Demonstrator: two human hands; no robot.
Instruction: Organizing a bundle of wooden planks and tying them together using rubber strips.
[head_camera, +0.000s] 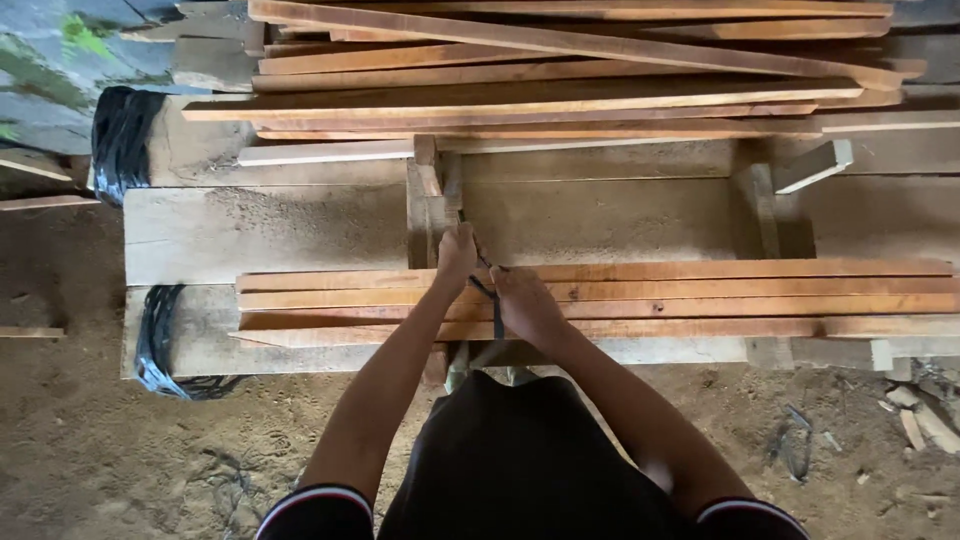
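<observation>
Strap (494, 300), dark and narrow, runs between both hands across the near slats (700, 297), close to their left end. Left hand (457, 255) fisted tight on its upper end, raised just above the slats' far edge. Right hand (525, 305) closed on the lower part, resting on the slats. Slats lie side by side on a dusty plank bench (260, 235). Beyond, a looser pile (560, 80) of similar slats. Black plastic wrap (120, 135) at the bench's left end. Dirt floor (90, 440) with scraps below.
</observation>
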